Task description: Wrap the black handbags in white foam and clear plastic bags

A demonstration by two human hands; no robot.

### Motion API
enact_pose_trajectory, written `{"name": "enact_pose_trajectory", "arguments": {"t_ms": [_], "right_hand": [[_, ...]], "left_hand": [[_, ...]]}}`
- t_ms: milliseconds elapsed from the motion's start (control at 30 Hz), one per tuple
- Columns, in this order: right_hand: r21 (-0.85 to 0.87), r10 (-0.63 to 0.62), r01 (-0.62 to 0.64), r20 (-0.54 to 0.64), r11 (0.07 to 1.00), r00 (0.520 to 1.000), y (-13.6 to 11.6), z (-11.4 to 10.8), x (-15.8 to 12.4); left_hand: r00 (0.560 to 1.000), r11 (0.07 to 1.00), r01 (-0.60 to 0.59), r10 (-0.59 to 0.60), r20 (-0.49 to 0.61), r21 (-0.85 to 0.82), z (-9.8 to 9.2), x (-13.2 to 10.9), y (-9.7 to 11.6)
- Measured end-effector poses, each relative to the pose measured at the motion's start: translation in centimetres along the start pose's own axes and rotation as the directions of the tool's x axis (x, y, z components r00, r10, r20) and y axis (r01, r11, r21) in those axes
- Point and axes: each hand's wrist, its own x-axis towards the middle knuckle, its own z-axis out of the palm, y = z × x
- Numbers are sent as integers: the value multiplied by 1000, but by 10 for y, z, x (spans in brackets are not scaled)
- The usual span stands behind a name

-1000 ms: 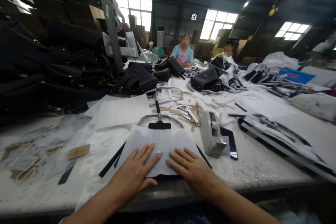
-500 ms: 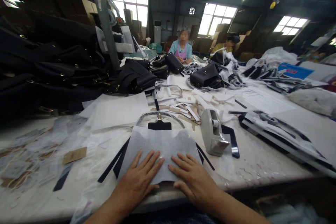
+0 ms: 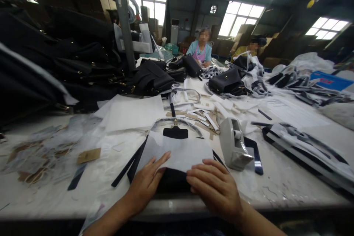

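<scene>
A thin white wrapping sheet (image 3: 177, 153) lies over a black bag (image 3: 174, 182) at the table's front edge. The lower part of the bag shows bare below the sheet. My left hand (image 3: 148, 186) rests on the sheet's lower left with fingers stretched out. On the other side, my right hand (image 3: 217, 188) lies along the lower right edge, its fingers extended close together; the thumb is mostly hidden. Above the sheet stand the bag's wrapped handle (image 3: 197, 127) and a black tag (image 3: 175, 133) on a strap with a gold-coloured clasp.
A tape dispenser (image 3: 235, 147) and a phone (image 3: 257, 160) stand right of the bag. Paper sheets (image 3: 135, 112), cardboard strips (image 3: 203, 116) and tags (image 3: 88, 155) lie around. Black bags (image 3: 83, 62) pile up at left. Two people (image 3: 200, 51) sit across the table.
The sheet's lower edge has moved up, baring the black bag beneath. My hands, earlier spread flat on the sheet, have turned, and my right fingers have come together. The view has shifted left.
</scene>
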Motion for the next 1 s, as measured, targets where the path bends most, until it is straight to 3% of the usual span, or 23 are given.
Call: {"name": "enact_pose_trajectory", "arguments": {"t_ms": [133,200,300,467,633,800,1000], "right_hand": [[-91,-26,26,-4,996,1000,-3,-8,-10],[-142,9,-4,33,990,999,-4,-3,-4],[-237,163,-116,188,964,968,-3,11,16],[-301,384,-264,478,916,790,6,38,50],[-266,348,-225,695,937,629,18,52,74],[-294,391,-259,742,920,544,14,62,89],[-379,573,-460,704,803,420,19,74,91]], "left_hand": [[956,907,222,-275,-106,-357,-5,9,7],[924,863,263,-354,-145,-432,-6,12,10],[897,840,288,-405,-178,-460,-7,11,13],[905,848,267,-383,-182,-457,-1,9,11],[930,869,205,-316,-187,-450,7,8,7],[954,884,132,-237,-185,-449,10,6,2],[963,892,121,-211,-166,-436,9,3,2]]}}
